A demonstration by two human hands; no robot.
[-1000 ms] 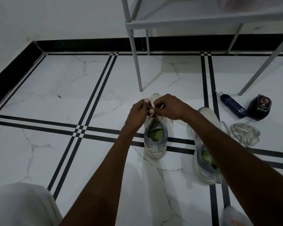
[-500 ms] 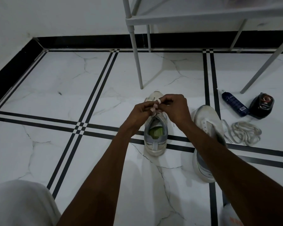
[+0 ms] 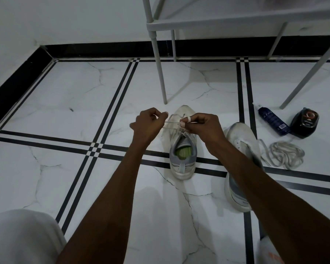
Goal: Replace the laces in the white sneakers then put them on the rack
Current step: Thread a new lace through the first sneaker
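Observation:
A white sneaker (image 3: 182, 159) with a green insole stands on the marble floor, toe pointing away from me. Above its tongue, my left hand (image 3: 150, 124) and my right hand (image 3: 204, 125) each pinch one end of its white lace (image 3: 172, 123), which is stretched taut between them. The second white sneaker (image 3: 240, 138) lies to the right, partly hidden under my right forearm. A loose pile of off-white laces (image 3: 283, 155) rests on the floor beside it. The white rack (image 3: 217, 20) stands at the back.
A dark blue spray bottle (image 3: 272, 121) and a black round container (image 3: 305, 122) lie on the floor right of the sneakers, near a rack leg (image 3: 160, 73). Walls with black skirting close the back and left. My light-clothed knee (image 3: 21, 237) fills the bottom left corner.
My hands were close together over the sneaker's tongue; now they have pulled apart sideways, drawing the lace tight between them.

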